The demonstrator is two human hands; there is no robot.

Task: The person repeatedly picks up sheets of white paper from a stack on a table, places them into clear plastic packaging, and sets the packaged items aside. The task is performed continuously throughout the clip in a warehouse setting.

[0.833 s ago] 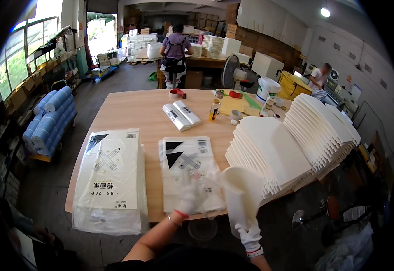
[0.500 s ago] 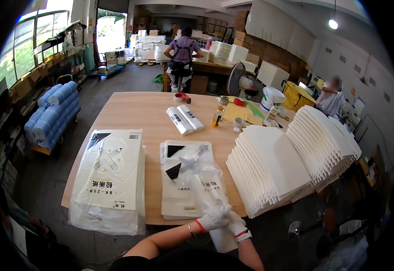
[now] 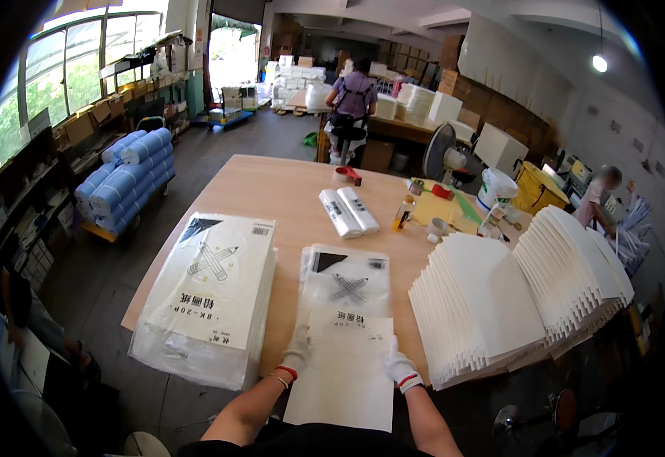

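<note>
**Pad going into clear bag, near worktop edge**

Where the worktop (image 3: pixel 286 190) meets the person, a white paper pad (image 3: pixel 345 373) lies flat, its far end inside a clear printed bag (image 3: pixel 345 286). Left hand (image 3: pixel 297 352) and right hand (image 3: pixel 399 367), both gloved, pinch the pad's side edges, fingers closed on it. Half a second ago both hands bunched together low at the edge with crumpled plastic; now they sit apart, pad squared. Fanned white stack (image 3: pixel 515 289) lies right, packed bundle (image 3: pixel 210 293) left.

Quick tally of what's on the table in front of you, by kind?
Stack of bagged paper packs: 1
Clear printed bag being filled: 1
White pad under the hands: 1
Fanned pile of white pads: 1
White rolls: 2
Total: 6
</note>
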